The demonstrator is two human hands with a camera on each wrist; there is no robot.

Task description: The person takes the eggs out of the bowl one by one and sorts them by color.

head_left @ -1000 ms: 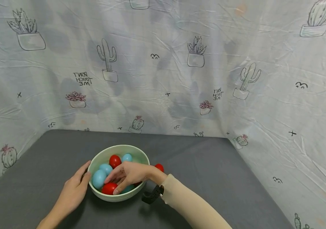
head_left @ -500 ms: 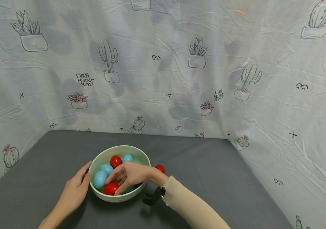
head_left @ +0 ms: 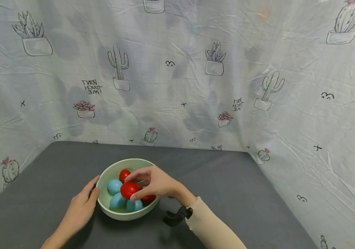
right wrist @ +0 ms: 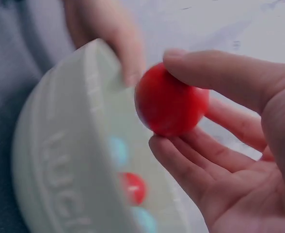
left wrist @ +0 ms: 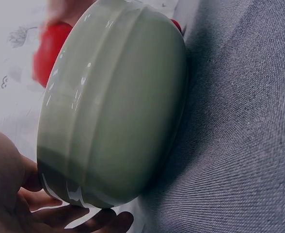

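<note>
Right hand [head_left: 158,183] pinches red ball [head_left: 129,190] over bowl [head_left: 124,216], lower centre-left of head view, left hand [head_left: 82,204] gripping bowl; ball's probably light, stiff, slippery, best held round its middle.

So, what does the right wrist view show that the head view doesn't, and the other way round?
Only the right wrist view: lettering on the outside of the bowl. Only the head view: the right arm's beige sleeve and black wristband. Both: the right hand holding a red ball, the left hand at the bowl's rim, and blue balls inside.
</note>
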